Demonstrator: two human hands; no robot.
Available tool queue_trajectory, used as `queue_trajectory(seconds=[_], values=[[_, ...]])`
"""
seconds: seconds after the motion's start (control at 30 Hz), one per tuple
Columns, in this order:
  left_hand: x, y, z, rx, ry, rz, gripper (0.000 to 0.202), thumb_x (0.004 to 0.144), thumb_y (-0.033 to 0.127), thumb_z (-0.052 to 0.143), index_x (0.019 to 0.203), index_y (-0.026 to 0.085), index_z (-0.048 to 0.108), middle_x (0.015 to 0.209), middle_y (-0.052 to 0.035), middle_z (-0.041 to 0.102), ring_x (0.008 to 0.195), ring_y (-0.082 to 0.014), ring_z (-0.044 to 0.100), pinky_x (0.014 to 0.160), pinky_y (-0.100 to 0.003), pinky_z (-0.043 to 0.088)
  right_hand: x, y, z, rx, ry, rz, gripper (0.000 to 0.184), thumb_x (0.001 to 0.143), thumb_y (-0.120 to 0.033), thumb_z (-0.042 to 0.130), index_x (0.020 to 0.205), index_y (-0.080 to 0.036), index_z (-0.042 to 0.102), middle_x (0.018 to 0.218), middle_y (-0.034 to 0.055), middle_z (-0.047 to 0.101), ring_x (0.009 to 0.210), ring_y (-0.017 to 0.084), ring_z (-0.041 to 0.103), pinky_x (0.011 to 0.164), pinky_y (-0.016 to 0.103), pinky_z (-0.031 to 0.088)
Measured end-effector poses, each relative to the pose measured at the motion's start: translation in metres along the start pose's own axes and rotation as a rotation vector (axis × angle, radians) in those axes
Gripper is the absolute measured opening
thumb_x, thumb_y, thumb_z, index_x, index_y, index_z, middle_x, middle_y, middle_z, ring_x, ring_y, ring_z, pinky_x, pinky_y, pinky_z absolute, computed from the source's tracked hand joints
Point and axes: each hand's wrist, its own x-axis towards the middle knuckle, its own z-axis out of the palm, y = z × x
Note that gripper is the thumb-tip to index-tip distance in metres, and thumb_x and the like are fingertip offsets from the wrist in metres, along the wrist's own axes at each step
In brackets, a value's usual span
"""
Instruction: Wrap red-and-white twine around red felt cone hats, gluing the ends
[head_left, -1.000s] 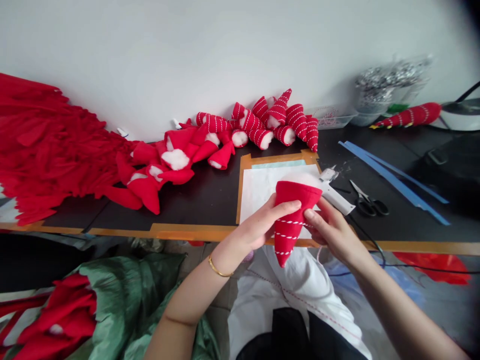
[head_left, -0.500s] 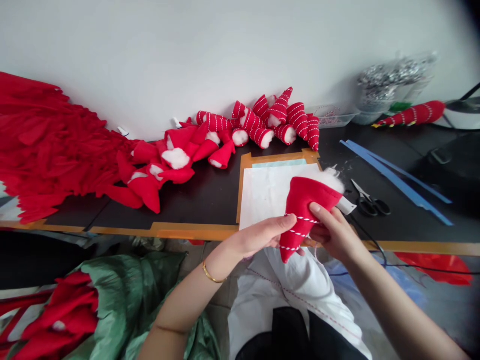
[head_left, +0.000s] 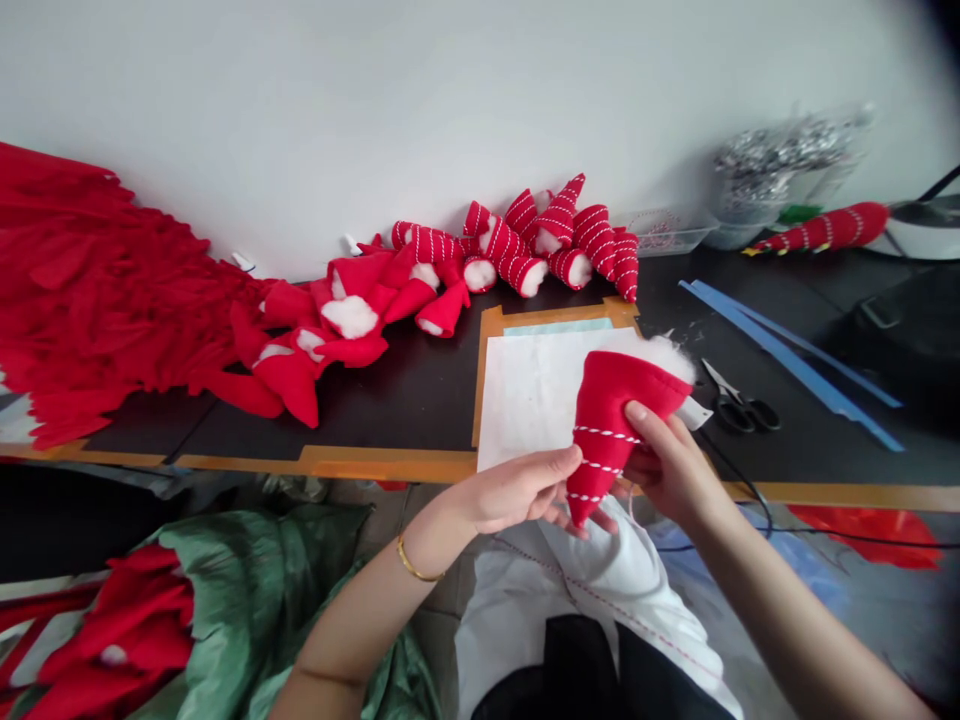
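A stuffed red felt cone (head_left: 609,400) hangs tip down over the table's front edge, white stuffing (head_left: 667,360) bulging from its wide top. Red-and-white twine (head_left: 606,434) circles its lower half in several turns. My right hand (head_left: 667,462) grips the cone's right side, thumb in front and fingers behind. At the left edge, my left hand (head_left: 529,490) has its thumb tip against or just beside the felt; its fingers are spread behind the tip, partly hidden. Loose twine (head_left: 637,610) runs across the white cloth on my lap.
Twine-wrapped cones (head_left: 517,255) and plain stuffed cones (head_left: 352,315) lie along the wall, beside a red felt heap (head_left: 112,280). White paper (head_left: 525,390) lies under the hands. Scissors (head_left: 739,405) and blue strips (head_left: 795,355) are on the right. A green bag (head_left: 247,590) stands below left.
My left thumb has slid off the cone's front to its left edge, and the left fingers have spread. The cone has shifted slightly right in my right hand.
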Motion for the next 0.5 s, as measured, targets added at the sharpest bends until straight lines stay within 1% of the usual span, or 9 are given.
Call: queue_trajectory(seconds=[0.1, 0.13, 0.2, 0.27, 0.3, 0.37, 0.4, 0.43, 0.5], values=[[0.001, 0.004, -0.002, -0.083, 0.12, 0.057, 0.059, 0.09, 0.071, 0.053, 0.119, 0.022, 0.067, 0.111, -0.0105, 0.073, 0.083, -0.0196, 0.069, 0.073, -0.03, 0.052, -0.001, 0.001, 0.002, 0.105, 0.063, -0.006, 0.052, 0.078, -0.059, 0.075, 0.07, -0.025, 0.037, 0.051, -0.0126, 0.023, 0.038, 0.004, 0.016, 0.034, 0.018, 0.014], [0.002, 0.007, -0.002, -0.122, 0.139, 0.06, 0.061, 0.088, 0.073, 0.054, 0.119, 0.022, 0.067, 0.11, -0.0107, 0.073, 0.085, -0.0212, 0.07, 0.073, -0.031, 0.053, -0.002, 0.002, 0.003, 0.108, 0.059, -0.004, 0.051, 0.078, -0.06, 0.075, 0.07, -0.025, 0.039, 0.051, -0.0122, 0.025, 0.038, 0.005, 0.018, 0.034, 0.018, 0.016], [0.007, 0.011, 0.0, -0.178, 0.181, 0.074, 0.062, 0.084, 0.073, 0.06, 0.117, 0.021, 0.066, 0.109, -0.0114, 0.073, 0.094, -0.025, 0.07, 0.075, -0.033, 0.054, -0.005, 0.005, 0.006, 0.08, 0.014, 0.023, 0.047, 0.077, -0.061, 0.076, 0.074, -0.024, 0.047, 0.053, -0.0095, 0.035, 0.039, 0.007, 0.03, 0.036, 0.019, 0.026], [0.012, 0.015, 0.005, -0.174, 0.279, 0.149, 0.059, 0.079, 0.063, 0.074, 0.12, 0.021, 0.063, 0.115, -0.011, 0.071, 0.104, -0.0268, 0.068, 0.08, -0.034, 0.055, -0.006, 0.01, 0.008, 0.024, -0.058, 0.067, 0.045, 0.076, -0.062, 0.077, 0.082, -0.023, 0.055, 0.058, -0.0062, 0.047, 0.043, 0.009, 0.041, 0.039, 0.021, 0.033], [0.014, 0.017, 0.009, -0.152, 0.346, 0.21, 0.061, 0.075, 0.055, 0.082, 0.122, 0.022, 0.06, 0.118, -0.0101, 0.07, 0.107, -0.0266, 0.067, 0.083, -0.034, 0.055, -0.007, 0.012, 0.008, -0.011, -0.091, 0.075, 0.045, 0.076, -0.062, 0.078, 0.084, -0.022, 0.058, 0.059, -0.0055, 0.049, 0.044, 0.01, 0.042, 0.04, 0.021, 0.033], [0.018, 0.019, 0.016, -0.073, 0.464, 0.318, 0.075, 0.066, 0.037, 0.092, 0.13, 0.026, 0.054, 0.124, -0.0074, 0.067, 0.111, -0.0255, 0.065, 0.089, -0.034, 0.054, -0.006, 0.015, 0.008, -0.089, -0.132, 0.027, 0.045, 0.078, -0.062, 0.076, 0.08, -0.02, 0.058, 0.055, -0.0063, 0.047, 0.044, 0.009, 0.039, 0.04, 0.02, 0.03], [0.02, 0.02, 0.019, -0.029, 0.505, 0.349, 0.082, 0.063, 0.03, 0.094, 0.132, 0.027, 0.052, 0.124, -0.0063, 0.067, 0.112, -0.0251, 0.065, 0.09, -0.033, 0.054, -0.005, 0.015, 0.007, -0.139, -0.149, -0.019, 0.046, 0.08, -0.062, 0.075, 0.078, -0.02, 0.058, 0.055, -0.0062, 0.047, 0.045, 0.009, 0.039, 0.04, 0.02, 0.03], [0.021, 0.021, 0.021, 0.009, 0.537, 0.368, 0.084, 0.062, 0.026, 0.095, 0.134, 0.028, 0.051, 0.123, -0.0053, 0.067, 0.111, -0.0245, 0.065, 0.091, -0.033, 0.054, -0.005, 0.014, 0.006, -0.197, -0.169, -0.066, 0.046, 0.082, -0.063, 0.073, 0.076, -0.02, 0.058, 0.056, -0.0051, 0.05, 0.048, 0.01, 0.042, 0.043, 0.021, 0.034], [0.022, 0.023, 0.022, 0.031, 0.581, 0.38, 0.075, 0.065, 0.022, 0.092, 0.13, 0.027, 0.055, 0.115, -0.0035, 0.07, 0.105, -0.0231, 0.067, 0.087, -0.032, 0.054, -0.005, 0.008, 0.004, -0.324, -0.212, -0.131, 0.043, 0.087, -0.061, 0.068, 0.081, -0.019, 0.062, 0.068, 0.0, 0.062, 0.06, 0.014, 0.055, 0.054, 0.025, 0.045]])
